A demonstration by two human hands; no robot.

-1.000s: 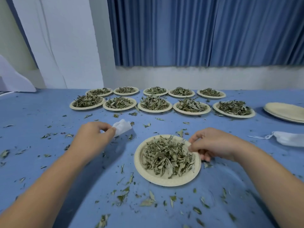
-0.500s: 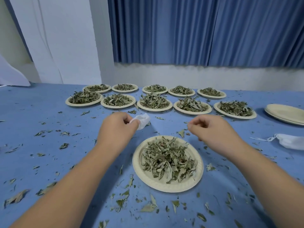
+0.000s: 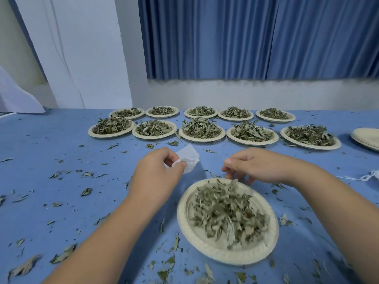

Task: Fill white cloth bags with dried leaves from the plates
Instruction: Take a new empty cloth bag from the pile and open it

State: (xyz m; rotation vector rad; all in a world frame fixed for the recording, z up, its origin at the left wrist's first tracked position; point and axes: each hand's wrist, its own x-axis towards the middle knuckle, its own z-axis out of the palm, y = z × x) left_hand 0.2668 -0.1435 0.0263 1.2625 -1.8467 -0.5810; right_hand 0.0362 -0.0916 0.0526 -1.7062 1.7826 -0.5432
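Your left hand (image 3: 159, 173) pinches a small white cloth bag (image 3: 188, 157) just beyond the near paper plate (image 3: 215, 252) of dried leaves (image 3: 226, 212). Your right hand (image 3: 256, 166), fingers curled and narrow, hovers at that plate's far rim; whether its grip holds leaves is unclear.

Illumination is even, cool and diffuse, with only soft shadows on the desk (image 3: 61, 144) beneath both forearms; wide-angle distortion bends the curtain (image 3: 256, 37) and frame edges, and motion blur softens the near plate (image 3: 205, 249) of leaves.

A round paper plate of dried leaves (image 3: 227, 221) sits lower centre on the blue counter (image 3: 51, 148); ten filled paper plates (image 3: 201, 130) line two rows behind it, empty stacked plates (image 3: 367, 138) at right.
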